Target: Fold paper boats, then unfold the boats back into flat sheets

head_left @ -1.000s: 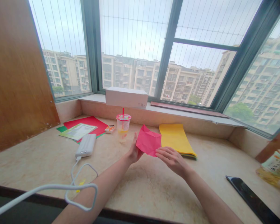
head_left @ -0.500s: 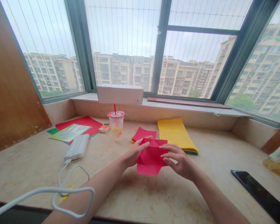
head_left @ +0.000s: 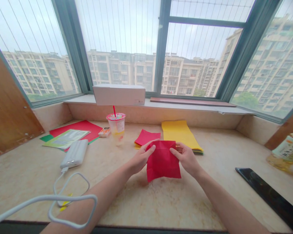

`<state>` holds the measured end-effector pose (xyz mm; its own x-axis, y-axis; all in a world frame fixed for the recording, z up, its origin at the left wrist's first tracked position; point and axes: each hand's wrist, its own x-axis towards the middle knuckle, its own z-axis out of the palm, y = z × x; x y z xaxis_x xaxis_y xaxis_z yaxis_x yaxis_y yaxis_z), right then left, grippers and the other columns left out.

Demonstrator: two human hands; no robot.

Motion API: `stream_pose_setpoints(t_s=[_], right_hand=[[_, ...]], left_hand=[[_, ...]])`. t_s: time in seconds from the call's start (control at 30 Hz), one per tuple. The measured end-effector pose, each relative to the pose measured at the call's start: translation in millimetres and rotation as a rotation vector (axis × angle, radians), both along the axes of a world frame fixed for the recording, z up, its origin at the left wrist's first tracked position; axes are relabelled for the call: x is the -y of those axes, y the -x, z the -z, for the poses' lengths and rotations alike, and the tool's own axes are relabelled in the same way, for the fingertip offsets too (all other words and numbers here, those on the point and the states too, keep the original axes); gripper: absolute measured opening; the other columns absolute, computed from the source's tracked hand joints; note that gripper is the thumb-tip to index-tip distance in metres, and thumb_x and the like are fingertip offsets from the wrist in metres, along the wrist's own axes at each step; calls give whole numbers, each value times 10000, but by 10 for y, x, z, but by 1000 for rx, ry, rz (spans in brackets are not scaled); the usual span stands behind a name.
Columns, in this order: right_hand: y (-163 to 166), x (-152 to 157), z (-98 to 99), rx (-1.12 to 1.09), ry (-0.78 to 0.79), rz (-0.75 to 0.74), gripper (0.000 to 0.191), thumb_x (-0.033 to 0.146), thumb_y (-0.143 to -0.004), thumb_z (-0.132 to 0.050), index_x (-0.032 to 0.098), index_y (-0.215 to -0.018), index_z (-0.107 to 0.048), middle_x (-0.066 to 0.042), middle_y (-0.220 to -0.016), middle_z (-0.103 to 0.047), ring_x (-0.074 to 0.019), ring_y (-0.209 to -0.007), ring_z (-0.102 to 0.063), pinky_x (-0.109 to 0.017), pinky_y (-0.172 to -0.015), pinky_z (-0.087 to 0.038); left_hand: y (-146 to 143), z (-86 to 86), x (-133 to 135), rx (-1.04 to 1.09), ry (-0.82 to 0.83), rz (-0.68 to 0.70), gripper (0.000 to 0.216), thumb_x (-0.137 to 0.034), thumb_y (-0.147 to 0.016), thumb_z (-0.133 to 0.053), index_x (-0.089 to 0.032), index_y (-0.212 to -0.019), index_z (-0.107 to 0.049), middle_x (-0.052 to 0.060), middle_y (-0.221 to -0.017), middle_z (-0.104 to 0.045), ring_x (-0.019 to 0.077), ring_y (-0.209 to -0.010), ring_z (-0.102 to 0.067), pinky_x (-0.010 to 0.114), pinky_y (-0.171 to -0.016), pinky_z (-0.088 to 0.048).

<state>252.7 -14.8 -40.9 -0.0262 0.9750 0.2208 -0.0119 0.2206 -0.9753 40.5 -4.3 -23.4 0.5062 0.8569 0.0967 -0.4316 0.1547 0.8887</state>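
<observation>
Both hands hold a creased red paper sheet (head_left: 163, 161) upright above the marble counter (head_left: 161, 201). My left hand (head_left: 140, 157) pinches its upper left corner, and my right hand (head_left: 185, 156) pinches its upper right corner. The lower edge of the sheet hangs close to the counter. Behind it lie a smaller red paper (head_left: 146, 137) and a yellow paper stack (head_left: 179, 133).
A drink cup with a red straw (head_left: 116, 124), a white power bank (head_left: 74, 157) with its white cable (head_left: 63, 195), and red and green papers (head_left: 70, 135) sit left. A white box (head_left: 119, 95) rests on the sill. A black phone (head_left: 268, 196) and a snack bag (head_left: 285, 151) lie right.
The red sheet was turned from a tilted, raised position to hang flat facing me, lower and nearer. Both hands shifted to its top corners. A second red paper now shows behind it.
</observation>
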Motion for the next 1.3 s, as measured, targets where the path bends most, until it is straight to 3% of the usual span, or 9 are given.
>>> stream_pose_setpoints(t_s=[0.2,0.37,0.57,0.8,0.9,1.0,1.1,1.23,1.3], right_hand=[[-18,-14,-21,-141,-16,73,437,505,-705,-787,234,-979,-581,-30,-863,-731,-204,-718,-690,-320,-622,-555],[-16,49,-26,-21,-11,3,290,477,-794,-697,220,-910,-630,-8,-693,-686,-157,-549,-609,-265,-491,-461],[-24,121,-132,246,-229,-57,252,405,-918,-555,217,-1000,-702,-73,-1069,-695,-218,-987,-643,-346,-854,-506],[-31,42,-26,295,-285,-6,168,349,-853,-669,229,-958,-723,-71,-1036,-694,-223,-990,-642,-364,-891,-503],[-22,38,3,282,-311,0,151,325,-840,-682,234,-955,-718,-63,-1031,-697,-224,-1002,-643,-362,-897,-503],[-5,54,21,212,-211,-25,176,334,-842,-675,233,-985,-684,-48,-951,-714,-207,-870,-670,-337,-769,-534],[2,68,11,167,-136,-55,197,348,-843,-669,232,-1003,-665,-41,-910,-723,-198,-803,-671,-318,-698,-533],[-6,91,-70,253,-223,-40,183,341,-821,-695,222,-958,-715,-50,-999,-708,-211,-960,-651,-343,-876,-498],[-7,108,-106,288,-227,-61,197,373,-839,-674,212,-940,-728,-59,-999,-700,-213,-963,-643,-342,-870,-494]], left_hand=[[43,5,10,84,24,174,595,-619,-925,-456,-234,-1369,-551,107,-1231,-682,278,-1129,-635,371,-924,-488],[54,27,1,-151,-93,95,508,-411,-873,-667,-187,-1323,-593,117,-1172,-702,243,-1054,-653,335,-922,-476],[23,41,-7,-269,-249,-30,408,-361,-872,-661,-202,-1248,-641,86,-1208,-681,225,-1090,-622,327,-948,-473],[-18,66,-53,-175,-188,-21,715,-313,-793,-736,-238,-1432,-423,80,-1011,-736,230,-895,-695,350,-800,-537],[-22,56,-58,-217,-211,14,507,-326,-775,-758,-156,-1231,-615,94,-954,-743,235,-886,-691,339,-818,-520],[-18,45,-47,-273,-235,39,346,-361,-743,-787,-116,-976,-716,94,-911,-740,222,-855,-676,303,-801,-500],[-15,24,-21,-302,-221,48,386,-447,-758,-762,-119,-956,-717,79,-866,-729,213,-811,-661,286,-744,-493],[-25,-8,9,-359,-254,-11,491,-582,-845,-607,-103,-874,-712,69,-772,-697,175,-709,-619,256,-653,-464],[-30,-4,10,-368,-248,-19,474,-571,-828,-632,-107,-880,-711,68,-779,-699,177,-709,-619,258,-651,-464]])
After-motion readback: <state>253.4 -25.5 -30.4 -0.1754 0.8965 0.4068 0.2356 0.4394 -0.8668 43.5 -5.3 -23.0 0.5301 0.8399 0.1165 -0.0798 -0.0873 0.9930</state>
